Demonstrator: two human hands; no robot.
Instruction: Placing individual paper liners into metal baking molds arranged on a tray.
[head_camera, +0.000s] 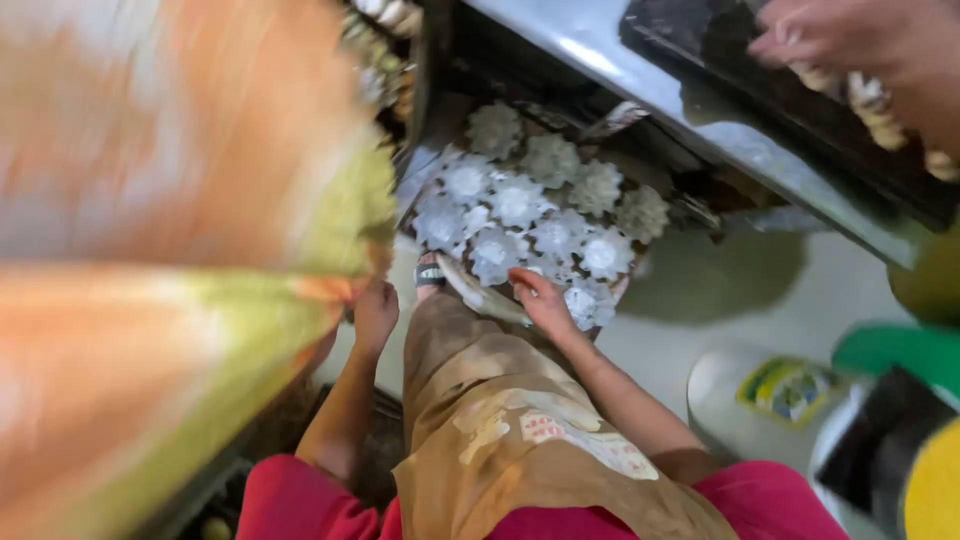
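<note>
A round tray (432, 180) filled with several white flower-shaped pieces (517, 200) sits low under a metal counter. My right hand (545, 302) rests on its near rim, with the fingers curled over the edge next to the pieces. My left hand (376, 316) is a closed fist at the tray's left side. A blurred orange and green cloth hides what it grips. My brown apron (500, 410) hangs between my arms, and a sandalled foot (430, 272) shows at the tray's near edge.
The orange and green cloth (170, 230) fills the left side, close to the camera. Another person's hand (850, 40) holds small pale pieces over a black tray (760, 85) on the metal counter (700, 120). A white bag (760, 400) and green and yellow containers stand at the lower right.
</note>
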